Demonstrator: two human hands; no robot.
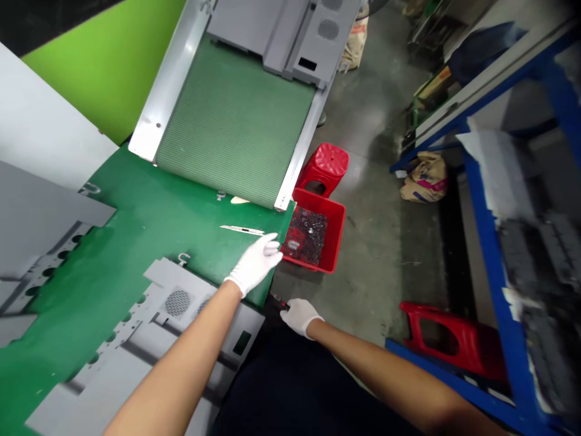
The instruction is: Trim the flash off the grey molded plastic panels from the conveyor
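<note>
My left hand (256, 263), in a white glove, hovers at the right edge of the green table (167, 224) with fingers partly stretched and apart; nothing shows in it. Close to its fingertips lies a slim craft knife (242, 229). My right hand (301, 316), also gloved, is beyond the table edge, closed around small cutting pliers (279, 299) with red and black handles; their jaws are hard to make out. Beneath my left forearm a grey plastic panel (154, 339) with speaker grilles and notched edges rests on the table.
A green conveyor belt (236, 121) carries another grey panel (272, 30). Below its end stand a red bin (336, 236) of dark scraps and a red stool (329, 163). More grey panels (40, 218) lie at left. A blue rack (485, 212) stands at right near another red stool (472, 339).
</note>
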